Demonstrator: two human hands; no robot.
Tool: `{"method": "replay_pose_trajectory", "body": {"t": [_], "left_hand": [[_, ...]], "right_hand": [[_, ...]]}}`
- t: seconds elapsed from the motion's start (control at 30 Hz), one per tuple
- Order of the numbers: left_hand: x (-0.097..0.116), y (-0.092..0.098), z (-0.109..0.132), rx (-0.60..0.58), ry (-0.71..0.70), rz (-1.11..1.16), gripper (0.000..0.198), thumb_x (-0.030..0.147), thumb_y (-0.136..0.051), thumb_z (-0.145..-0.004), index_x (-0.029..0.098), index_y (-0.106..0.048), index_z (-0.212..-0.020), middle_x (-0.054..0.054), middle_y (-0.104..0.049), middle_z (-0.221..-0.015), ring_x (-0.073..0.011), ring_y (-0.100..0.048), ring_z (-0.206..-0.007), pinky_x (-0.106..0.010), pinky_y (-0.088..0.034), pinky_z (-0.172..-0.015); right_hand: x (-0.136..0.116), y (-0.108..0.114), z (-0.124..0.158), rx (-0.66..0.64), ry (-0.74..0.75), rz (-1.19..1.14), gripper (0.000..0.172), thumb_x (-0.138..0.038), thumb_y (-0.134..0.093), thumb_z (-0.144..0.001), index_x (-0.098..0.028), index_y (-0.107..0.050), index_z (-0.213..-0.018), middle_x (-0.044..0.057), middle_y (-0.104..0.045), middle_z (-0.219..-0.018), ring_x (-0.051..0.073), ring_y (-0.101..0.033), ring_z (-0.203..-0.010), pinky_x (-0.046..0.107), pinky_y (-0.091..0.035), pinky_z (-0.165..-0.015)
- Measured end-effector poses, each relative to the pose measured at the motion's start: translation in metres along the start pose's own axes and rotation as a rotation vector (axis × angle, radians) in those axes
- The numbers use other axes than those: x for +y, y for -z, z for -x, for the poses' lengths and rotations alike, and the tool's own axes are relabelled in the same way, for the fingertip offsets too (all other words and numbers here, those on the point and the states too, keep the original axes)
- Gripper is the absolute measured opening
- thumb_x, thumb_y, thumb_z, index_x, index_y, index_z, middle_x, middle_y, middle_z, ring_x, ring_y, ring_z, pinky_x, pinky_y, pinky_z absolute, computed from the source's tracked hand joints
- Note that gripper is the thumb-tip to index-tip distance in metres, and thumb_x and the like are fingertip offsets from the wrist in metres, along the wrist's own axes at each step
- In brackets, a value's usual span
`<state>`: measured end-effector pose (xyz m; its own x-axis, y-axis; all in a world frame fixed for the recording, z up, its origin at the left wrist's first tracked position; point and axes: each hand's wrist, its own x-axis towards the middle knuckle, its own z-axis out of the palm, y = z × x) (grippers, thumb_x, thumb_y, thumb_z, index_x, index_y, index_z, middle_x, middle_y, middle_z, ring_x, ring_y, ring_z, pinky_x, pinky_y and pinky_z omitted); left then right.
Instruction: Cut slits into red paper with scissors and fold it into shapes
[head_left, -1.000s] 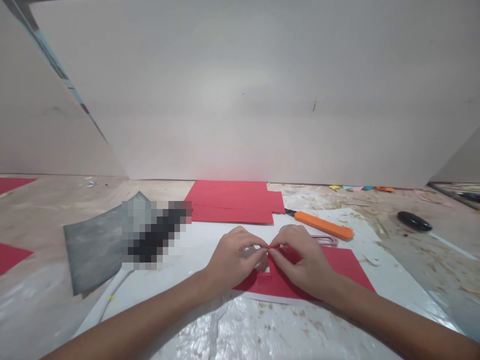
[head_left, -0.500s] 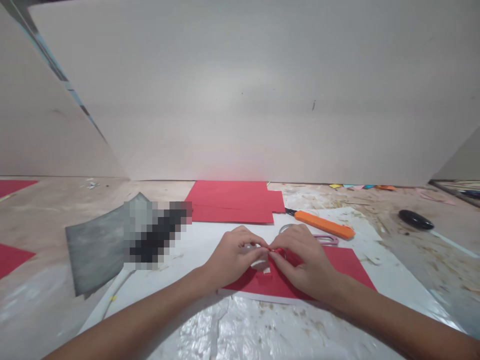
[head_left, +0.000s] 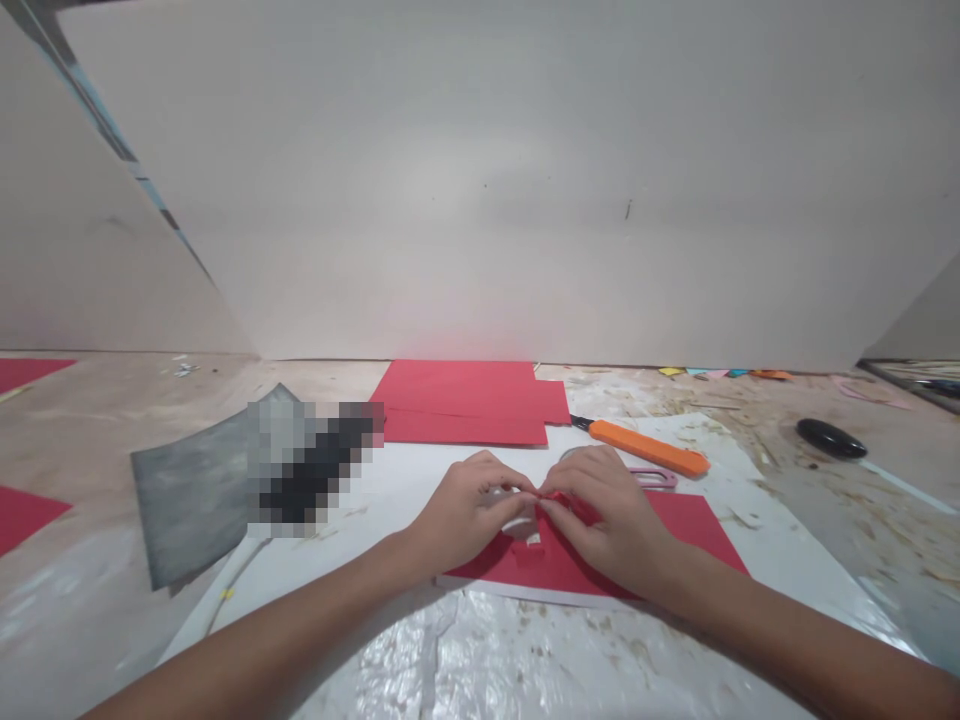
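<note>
My left hand point(head_left: 466, 512) and my right hand point(head_left: 616, 520) meet fingertip to fingertip, both closed in a pinch. Between them is a small red paper piece point(head_left: 556, 497), mostly hidden by the fingers. They work just above a red card sheet point(head_left: 701, 530) lying on white paper. A small white spot with a red flap point(head_left: 531, 552) shows on this sheet below the fingertips. Right behind my right hand lies a pink-handled tool point(head_left: 654, 478), partly covered. Farther back is an orange utility knife point(head_left: 649, 448).
Red card pieces point(head_left: 465, 400) lie against the white board point(head_left: 480, 200) at the back. To the left are a grey sheet point(head_left: 195, 490) and a pixelated dark object point(head_left: 319, 465). A black oval object point(head_left: 831, 439) sits at the right. Paper scraps point(head_left: 727, 374) line the board's foot.
Both hands stay nearly in place, still pinching. The small red piece between the fingers has shifted slightly.
</note>
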<state>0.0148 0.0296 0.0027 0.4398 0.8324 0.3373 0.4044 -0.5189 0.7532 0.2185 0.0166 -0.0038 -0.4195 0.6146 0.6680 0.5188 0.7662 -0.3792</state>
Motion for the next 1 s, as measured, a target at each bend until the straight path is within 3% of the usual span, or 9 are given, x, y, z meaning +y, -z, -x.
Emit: {"method": "replay_pose_trajectory", "body": {"t": [0.3, 0.47, 0.63, 1.0], "left_hand": [[0.0008, -0.0003, 0.0005, -0.005, -0.030, 0.000, 0.011, 0.024, -0.064, -0.089, 0.024, -0.074, -0.087, 0.001, -0.073, -0.083, -0.0161, -0.060, -0.083, -0.028, -0.045, -0.077], [0.0028, -0.0013, 0.0018, -0.024, -0.068, -0.013, 0.019, 0.026, -0.056, -0.095, 0.023, -0.073, -0.086, 0.002, -0.073, -0.073, -0.0157, -0.058, -0.075, -0.031, -0.045, -0.081], [0.0030, -0.0031, 0.0034, 0.077, -0.079, -0.043, 0.009, 0.018, -0.067, -0.084, 0.024, -0.072, -0.089, 0.001, -0.073, -0.084, -0.0184, -0.060, -0.085, -0.031, -0.047, -0.079], [0.0040, -0.0072, 0.0055, 0.125, -0.186, -0.077, 0.011, 0.013, -0.062, -0.084, 0.022, -0.069, -0.083, 0.000, -0.074, -0.084, -0.0176, -0.062, -0.081, -0.034, -0.049, -0.079]], "right_hand": [[-0.0002, -0.0004, 0.0006, 0.006, 0.006, -0.001, 0.012, -0.010, -0.060, -0.086, -0.022, -0.061, -0.085, 0.000, -0.068, -0.079, 0.019, -0.057, -0.079, 0.037, -0.039, -0.075], [-0.0026, 0.0001, -0.0007, 0.008, -0.010, -0.004, 0.013, -0.009, -0.060, -0.085, -0.022, -0.059, -0.083, 0.000, -0.067, -0.077, 0.019, -0.055, -0.077, 0.036, -0.039, -0.074], [-0.0037, 0.0006, -0.0025, 0.006, -0.049, -0.006, 0.012, -0.010, -0.058, -0.085, -0.022, -0.058, -0.081, 0.001, -0.066, -0.076, 0.019, -0.055, -0.075, 0.036, -0.039, -0.073], [-0.0092, 0.0044, -0.0008, -0.075, -0.092, -0.031, 0.012, -0.011, -0.057, -0.085, -0.022, -0.056, -0.082, 0.003, -0.066, -0.080, 0.021, -0.056, -0.080, 0.039, -0.043, -0.075]]}}
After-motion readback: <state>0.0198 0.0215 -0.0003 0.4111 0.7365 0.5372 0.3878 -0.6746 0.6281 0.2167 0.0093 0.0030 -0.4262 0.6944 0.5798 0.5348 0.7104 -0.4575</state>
